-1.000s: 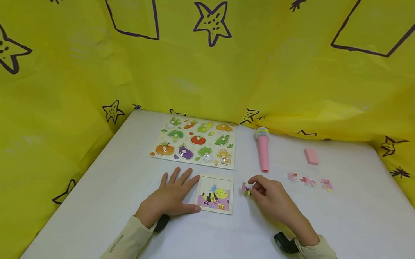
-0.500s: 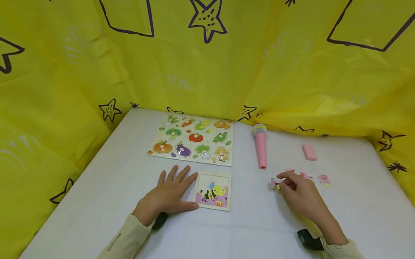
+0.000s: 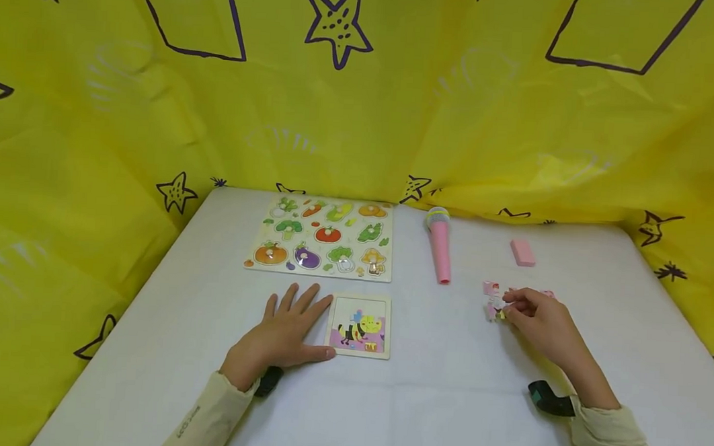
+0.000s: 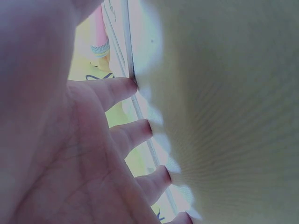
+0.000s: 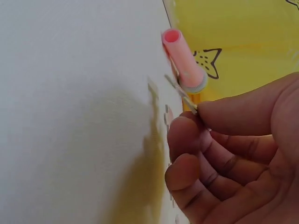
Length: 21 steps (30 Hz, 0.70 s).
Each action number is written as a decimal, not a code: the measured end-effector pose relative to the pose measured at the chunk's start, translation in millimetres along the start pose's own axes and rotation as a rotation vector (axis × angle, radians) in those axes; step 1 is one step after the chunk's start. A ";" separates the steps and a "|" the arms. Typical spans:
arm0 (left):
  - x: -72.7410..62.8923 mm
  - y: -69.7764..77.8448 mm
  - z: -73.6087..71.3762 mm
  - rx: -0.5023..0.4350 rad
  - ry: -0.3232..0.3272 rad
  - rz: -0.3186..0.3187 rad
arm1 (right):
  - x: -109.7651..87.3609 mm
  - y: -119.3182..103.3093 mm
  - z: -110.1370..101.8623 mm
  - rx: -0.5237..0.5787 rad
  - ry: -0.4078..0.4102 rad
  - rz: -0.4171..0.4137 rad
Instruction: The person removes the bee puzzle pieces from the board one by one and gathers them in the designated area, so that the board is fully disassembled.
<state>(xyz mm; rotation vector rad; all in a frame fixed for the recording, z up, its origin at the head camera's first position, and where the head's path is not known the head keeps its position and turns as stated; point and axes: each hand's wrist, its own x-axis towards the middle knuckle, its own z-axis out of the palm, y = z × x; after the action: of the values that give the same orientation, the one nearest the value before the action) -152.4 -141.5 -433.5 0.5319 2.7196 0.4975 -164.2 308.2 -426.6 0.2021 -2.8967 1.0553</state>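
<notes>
My right hand (image 3: 542,325) pinches a small jigsaw piece (image 3: 493,311) in pink, black and yellow between thumb and fingers. In the right wrist view that jigsaw piece (image 5: 180,91) shows edge-on above the table. Beyond the hand lie several pink jigsaw pieces (image 3: 490,288), partly covered by its fingers. My left hand (image 3: 281,330) rests spread on the table, with thumb and index fingertips at the left edge of a square puzzle tray (image 3: 360,296). Inside the tray is a partly filled bee picture (image 3: 360,331), its upper part pale and bare.
A board of knobbed vegetable pieces (image 3: 320,238) lies behind the tray. To its right are a pink toy microphone (image 3: 440,247) and a pink block (image 3: 522,252). Yellow cloth (image 3: 362,115) with drawn stars hangs behind the white table (image 3: 444,416).
My right hand has carried the jigsaw piece away from the tray, rightward to the pink pieces. The left hand stays beside the tray. The head view has shifted slightly.
</notes>
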 end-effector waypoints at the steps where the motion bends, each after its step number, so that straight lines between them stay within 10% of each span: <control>1: -0.4 0.0 0.1 -0.004 -0.001 0.001 | -0.2 1.3 0.1 0.008 -0.013 0.014; 21: -2.4 0.8 1.5 0.007 0.011 0.003 | -3.5 8.0 11.8 -0.063 0.045 0.092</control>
<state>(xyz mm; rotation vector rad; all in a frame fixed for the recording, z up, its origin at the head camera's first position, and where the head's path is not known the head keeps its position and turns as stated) -149.6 -141.4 -433.9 0.5369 2.7326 0.4932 -161.9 307.0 -441.1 0.0414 -2.9187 0.9661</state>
